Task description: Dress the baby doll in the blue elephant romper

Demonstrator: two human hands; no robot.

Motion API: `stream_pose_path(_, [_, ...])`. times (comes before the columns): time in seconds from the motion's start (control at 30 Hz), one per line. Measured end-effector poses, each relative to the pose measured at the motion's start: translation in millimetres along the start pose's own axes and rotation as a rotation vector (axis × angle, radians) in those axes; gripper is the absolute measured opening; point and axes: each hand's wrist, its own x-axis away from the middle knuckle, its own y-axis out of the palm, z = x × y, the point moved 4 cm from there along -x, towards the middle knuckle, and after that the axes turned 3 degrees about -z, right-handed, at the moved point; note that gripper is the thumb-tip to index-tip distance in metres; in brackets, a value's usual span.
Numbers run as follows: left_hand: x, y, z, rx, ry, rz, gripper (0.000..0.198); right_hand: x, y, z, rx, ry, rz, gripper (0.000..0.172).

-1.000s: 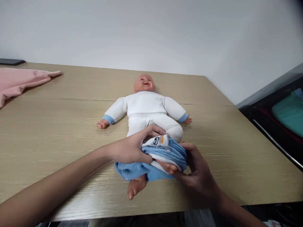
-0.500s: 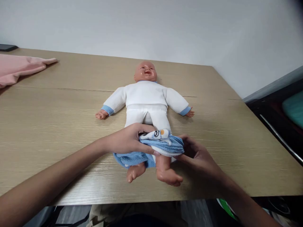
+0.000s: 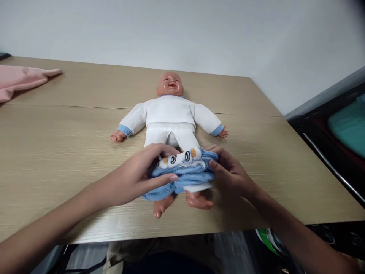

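Observation:
A baby doll lies on its back on the wooden table, its head away from me, dressed in a white top with blue cuffs. Bunched around its lower legs are blue doll pants with a white band showing stitched eyes. My left hand grips the pants' left side, thumb in front and fingers behind the cloth. At the other side my right hand pinches the blue fabric between thumb and fingers. Both bare doll feet stick out below the pants.
Pink cloth lies at the table's far left, near the corner of a dark flat object. The wooden table ends just short of my lap. Right of it stands a black-framed object with a teal area.
The pants have moved slightly up the doll's legs, and more of the stitched eyes shows. My left hand has shifted to the pants' left side. The view has shifted slightly.

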Motion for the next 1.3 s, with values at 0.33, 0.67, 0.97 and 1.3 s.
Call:
stream_pose_path(0.33, [57.6, -3.3, -37.0, 0.052, -0.187, 0.007, 0.026, -40.6, -3.7, -7.3, 0.168, 0.074, -0.141, 0.037])
stream_pose_path(0.67, [16.7, -11.4, -59.4, 0.282, -0.105, 0.398, 0.026, -62.7, 1.9, 0.7, 0.025, 0.014, 0.142, 0.036])
stream_pose_path(0.97, [-7.6, -28.5, -62.7, -0.015, 0.056, 0.414, 0.02, -78.6, -6.1, -9.2, 0.198, -0.112, 0.171, 0.037])
stream_pose_path(1.3, [-65.7, -41.2, -97.8, 0.453, -0.055, 0.416, 0.038, -119.3, -11.2, 3.0, 0.133, -0.125, 0.319, 0.037])
